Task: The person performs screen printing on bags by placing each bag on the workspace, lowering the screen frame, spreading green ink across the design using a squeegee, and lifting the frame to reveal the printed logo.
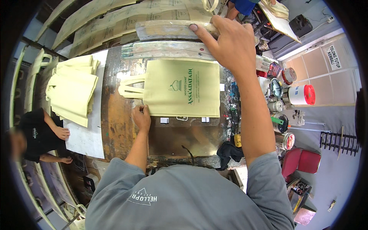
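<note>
A pale yellow tote bag (pixel 165 88) with green print lies flat on the stained worktable (pixel 122 136), its two handles pointing left. My left hand (pixel 142 118) is at the bag's near left corner, thumb and fingers closed on the edge. Farther away, my right hand (pixel 230 40) reaches over the table and grips the upper edge of a paint-marked wooden frame (pixel 168 30), seen nearly edge-on and raised. Its thumb lies along the near side; the other fingertips are hidden behind. A paint-smeared wooden bar (pixel 168 50) lies between frame and bag.
A stack of plain yellow bags (pixel 73 90) lies on a white board (pixel 96 140) at left, beside another person (pixel 40 132). Paint tubs (pixel 301 95) line the right edge. A dark cloth (pixel 229 153) sits at the near right. Racks of printed bags (pixel 126 23) stand beyond.
</note>
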A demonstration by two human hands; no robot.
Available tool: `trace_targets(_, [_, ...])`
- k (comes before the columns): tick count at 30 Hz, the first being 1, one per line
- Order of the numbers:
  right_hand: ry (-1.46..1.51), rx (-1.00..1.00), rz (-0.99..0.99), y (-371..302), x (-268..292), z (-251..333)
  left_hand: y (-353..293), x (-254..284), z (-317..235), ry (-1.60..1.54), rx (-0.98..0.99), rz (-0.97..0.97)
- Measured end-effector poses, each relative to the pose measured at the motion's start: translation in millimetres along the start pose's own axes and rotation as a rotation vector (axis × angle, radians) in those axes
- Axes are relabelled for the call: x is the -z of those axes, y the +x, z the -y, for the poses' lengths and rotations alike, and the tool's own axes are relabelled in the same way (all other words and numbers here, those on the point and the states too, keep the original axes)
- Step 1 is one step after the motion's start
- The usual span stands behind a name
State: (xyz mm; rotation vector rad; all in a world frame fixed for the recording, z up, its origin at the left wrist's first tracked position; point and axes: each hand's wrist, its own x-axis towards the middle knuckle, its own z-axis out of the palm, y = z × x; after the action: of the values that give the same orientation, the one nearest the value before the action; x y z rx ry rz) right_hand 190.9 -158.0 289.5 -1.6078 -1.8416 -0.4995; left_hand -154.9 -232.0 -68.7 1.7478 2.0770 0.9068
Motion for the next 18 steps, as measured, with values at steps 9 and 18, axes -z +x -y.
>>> trace_targets(9, [-0.05, -0.043, 0.093, 10.0, 2.5, -6.4, 71.9, 134.5, -113.8, -0.446, -0.15, 0.072])
trace_targets(18, [-0.089, 0.009, 0.07, -16.6, 7.5, 13.7, 77.6, 364.5, 126.8, -0.342, -0.025, -0.008])
